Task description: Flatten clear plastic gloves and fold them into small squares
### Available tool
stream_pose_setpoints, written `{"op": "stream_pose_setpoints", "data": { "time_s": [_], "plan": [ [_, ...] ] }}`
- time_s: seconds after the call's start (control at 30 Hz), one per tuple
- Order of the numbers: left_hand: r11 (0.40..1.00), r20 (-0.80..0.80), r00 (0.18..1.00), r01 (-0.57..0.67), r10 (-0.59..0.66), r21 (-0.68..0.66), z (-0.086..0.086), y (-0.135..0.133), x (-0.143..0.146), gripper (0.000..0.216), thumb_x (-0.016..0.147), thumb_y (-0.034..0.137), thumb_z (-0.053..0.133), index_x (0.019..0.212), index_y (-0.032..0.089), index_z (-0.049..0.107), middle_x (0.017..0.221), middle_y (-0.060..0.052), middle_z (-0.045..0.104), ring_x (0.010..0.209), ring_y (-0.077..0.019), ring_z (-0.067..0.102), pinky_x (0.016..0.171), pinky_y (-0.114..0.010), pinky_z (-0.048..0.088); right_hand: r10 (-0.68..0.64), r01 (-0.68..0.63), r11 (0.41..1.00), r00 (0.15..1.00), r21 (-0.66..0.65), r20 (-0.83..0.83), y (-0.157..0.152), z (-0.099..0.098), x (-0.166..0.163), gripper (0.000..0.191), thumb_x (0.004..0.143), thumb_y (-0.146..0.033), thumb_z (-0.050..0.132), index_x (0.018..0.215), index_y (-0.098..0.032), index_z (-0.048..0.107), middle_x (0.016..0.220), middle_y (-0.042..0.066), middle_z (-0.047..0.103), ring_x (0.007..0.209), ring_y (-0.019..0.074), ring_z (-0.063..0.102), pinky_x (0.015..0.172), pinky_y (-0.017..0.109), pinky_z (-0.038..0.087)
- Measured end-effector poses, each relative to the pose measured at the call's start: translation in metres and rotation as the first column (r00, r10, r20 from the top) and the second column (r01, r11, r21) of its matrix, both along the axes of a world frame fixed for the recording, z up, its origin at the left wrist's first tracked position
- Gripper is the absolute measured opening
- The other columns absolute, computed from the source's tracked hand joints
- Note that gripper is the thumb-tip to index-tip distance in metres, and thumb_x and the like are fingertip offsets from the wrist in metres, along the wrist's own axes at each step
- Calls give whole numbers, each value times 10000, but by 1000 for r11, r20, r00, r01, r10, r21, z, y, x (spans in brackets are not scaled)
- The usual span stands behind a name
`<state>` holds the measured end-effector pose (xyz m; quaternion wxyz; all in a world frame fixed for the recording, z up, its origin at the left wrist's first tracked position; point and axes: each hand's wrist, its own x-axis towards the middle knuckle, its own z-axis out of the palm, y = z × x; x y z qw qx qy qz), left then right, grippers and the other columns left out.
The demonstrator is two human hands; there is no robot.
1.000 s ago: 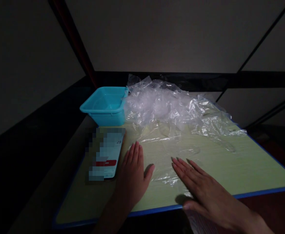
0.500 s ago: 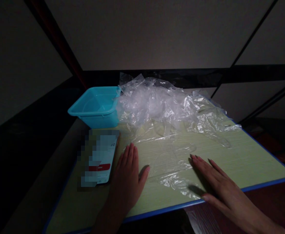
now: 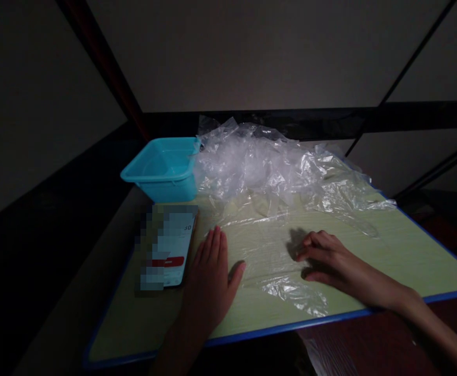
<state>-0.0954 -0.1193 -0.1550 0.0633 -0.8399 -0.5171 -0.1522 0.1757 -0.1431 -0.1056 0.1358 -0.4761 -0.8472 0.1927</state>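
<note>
My left hand [image 3: 211, 279] lies flat with its fingers stretched out, at the left edge of a thin clear plastic glove [image 3: 297, 295] spread on the table. Over the glove's right side is my right hand [image 3: 330, 261], its fingers bent and the thumb apart from them. I see nothing held in it, and its shadow falls to the left. Behind both hands rises a crumpled heap of clear plastic gloves [image 3: 252, 164], some with finger-shaped ends trailing forward. The glove's outline is hard to make out against the tabletop.
A blue plastic basket [image 3: 166, 188] stands at the back left, touching the heap. In front of it lies a phone [image 3: 176, 245], partly blurred, left of my left hand. The pale table [image 3: 400, 256] has a blue edge. A cabinet wall [image 3: 252, 57] closes off the back.
My right hand has moved inward and up from the table's front edge, and its straight fingers have bent. My left hand stays flat. The whole view has shifted slightly.
</note>
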Motion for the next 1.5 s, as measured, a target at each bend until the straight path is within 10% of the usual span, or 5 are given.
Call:
{"op": "stream_pose_setpoints", "data": {
  "time_s": [0.33, 0.7, 1.0, 1.5],
  "plan": [
    [998, 19, 999, -25, 26, -58, 3, -2, 2, 599, 884, 409, 394, 1321, 14, 286, 1400, -226, 321, 1308, -309, 268, 1027, -470, 326, 229, -224, 966, 973, -132, 26, 16, 4, -2, 34, 846, -204, 477, 817, -209, 494, 778, 5, 554, 851, 185, 500, 864, 405, 316],
    [995, 14, 999, -34, 35, -90, 6, -3, 3, 625, 871, 418, 424, 1317, -3, 303, 1411, -222, 301, 1310, -309, 261, 1042, -455, 312, 118, -133, 986, 982, 97, 148, -16, 0, 3, 244, 873, -197, 447, 1059, -235, 600, 962, 57, 628, 925, 197, 569, 813, 358, 430],
    [995, 13, 999, -34, 35, -91, 7, -4, 3, 630, 874, 430, 415, 1320, 0, 304, 1415, -216, 296, 1313, -307, 256, 1046, -454, 308, -43, -48, 956, 953, 289, 298, -56, -26, 22, 572, 860, -392, 480, 1386, -250, 305, 1356, 62, 444, 1163, 278, 473, 914, 458, 428],
    [995, 68, 998, 4, 3, -97, 10, -6, 3, 586, 899, 387, 383, 1357, 57, 226, 1437, -216, 245, 1331, -302, 196, 1039, -484, 299, -127, 2, 947, 921, 321, 368, -76, -44, 37, 649, 862, -406, 446, 1424, -220, 181, 1380, 79, 398, 1177, 285, 474, 980, 552, 329]
  ]
}}
